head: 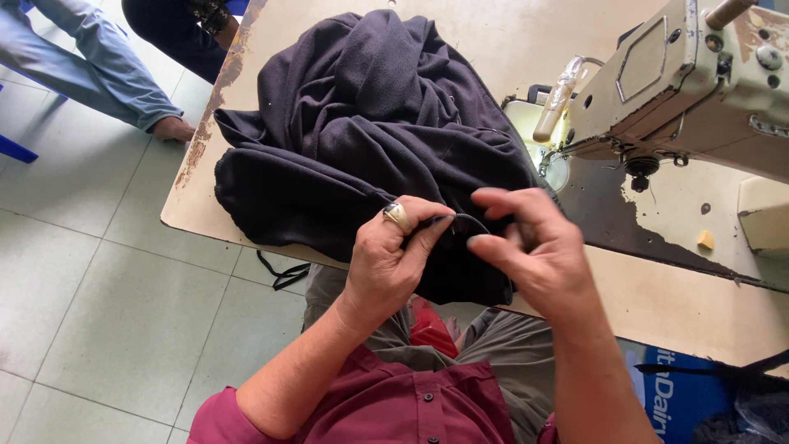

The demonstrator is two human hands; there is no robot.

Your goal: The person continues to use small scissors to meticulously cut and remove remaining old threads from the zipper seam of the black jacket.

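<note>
Both hands pinched a thin black cord (467, 219) at the dark garment's (370, 123) near edge. Cord ran left-right between left hand (393, 261) and right hand (534, 251); sewing machine (690, 82) sat further right.

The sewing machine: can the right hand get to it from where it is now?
Probably yes. The right hand pinches the dark fabric near the table edge, and the sewing machine stands just beyond it on the same side, with only bare table between.
</note>
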